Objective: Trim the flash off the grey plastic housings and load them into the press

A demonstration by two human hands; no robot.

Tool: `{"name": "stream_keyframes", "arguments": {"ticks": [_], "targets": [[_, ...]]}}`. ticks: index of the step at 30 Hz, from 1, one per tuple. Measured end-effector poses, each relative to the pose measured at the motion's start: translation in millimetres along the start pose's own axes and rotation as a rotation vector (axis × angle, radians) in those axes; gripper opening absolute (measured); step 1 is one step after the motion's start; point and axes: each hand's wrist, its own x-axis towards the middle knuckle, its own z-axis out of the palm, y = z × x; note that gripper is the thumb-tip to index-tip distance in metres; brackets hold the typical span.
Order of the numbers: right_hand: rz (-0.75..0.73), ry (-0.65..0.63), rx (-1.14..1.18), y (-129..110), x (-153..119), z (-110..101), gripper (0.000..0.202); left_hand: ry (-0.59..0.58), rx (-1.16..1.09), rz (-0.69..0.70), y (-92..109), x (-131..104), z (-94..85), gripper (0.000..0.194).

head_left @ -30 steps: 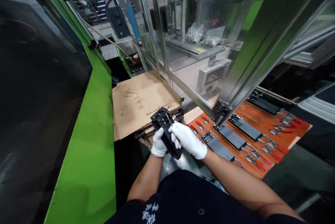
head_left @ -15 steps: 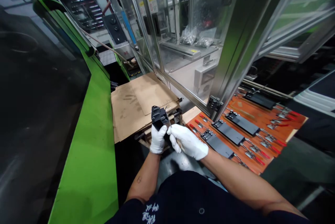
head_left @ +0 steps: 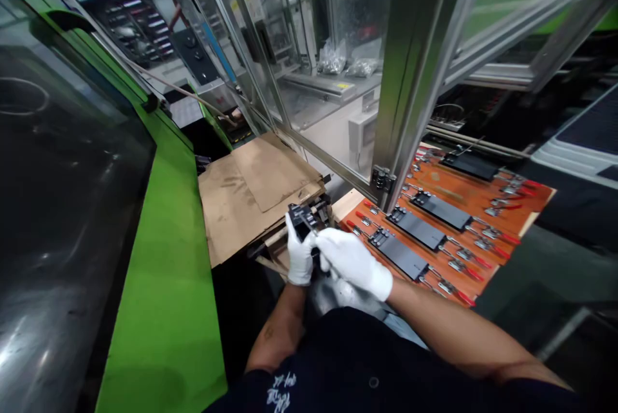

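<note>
A black moulded plastic part point(head_left: 301, 219) is gripped in my left hand point(head_left: 300, 256), which wears a white glove and has its thumb across the part's near side. My right hand point(head_left: 353, 260), gloved as well, is closed against the part's right edge, with the fingers curled in. Whether a small tool sits in those right fingers is hidden by the glove. The lower end of the black part runs down between both hands and is mostly covered.
Brown cardboard sheets point(head_left: 241, 191) lie on a stand ahead. To the right, an orange board point(head_left: 449, 233) carries several dark plates point(head_left: 415, 229) held by red-handled toggle clamps. A green machine point(head_left: 168, 271) borders the left; a metal-framed clear enclosure point(head_left: 405, 78) rises ahead.
Both hands and the black part have shifted slightly right, and the part is turned to a different angle. The whole view has swung a little to the right.
</note>
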Motion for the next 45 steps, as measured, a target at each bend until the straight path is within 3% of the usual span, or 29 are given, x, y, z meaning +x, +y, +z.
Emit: {"name": "stream_keyframes", "arguments": {"ticks": [4,15,21,30,33,36,40,42,45], "targets": [[0.025,0.065,-0.237,12,-18,-22,0.036,-0.052,-0.016,0.055,13,13,-6.0,0.105],[0.031,0.070,-0.421,7,-22,-28,0.034,-0.138,0.074,0.126,32,17,3.3,0.125],[-0.017,0.063,-0.576,17,-19,-30,0.033,-0.069,0.156,0.152,25,21,-3.3,0.118],[0.098,0.057,-0.762,38,-3,-35,0.026,-0.082,0.172,0.136,12,16,-16.3,0.114],[0.158,0.050,-0.626,44,0,-38,0.030,-0.043,0.128,0.118,14,14,-16.4,0.107],[0.152,0.103,-0.312,56,1,-32,0.034,-0.040,-0.064,-0.059,13,13,-14.8,0.093],[0.275,0.240,-0.172,83,1,-17,0.026,-0.204,-0.479,-0.604,9,1,-7.8,0.082],[0.408,0.230,-0.077,97,2,-16,0.029,-0.289,-0.543,-0.712,2,-5,-2.7,0.084],[0.526,0.251,0.307,118,-3,-25,0.031,-0.348,-0.431,-0.778,-16,-13,9.2,0.086]]}}
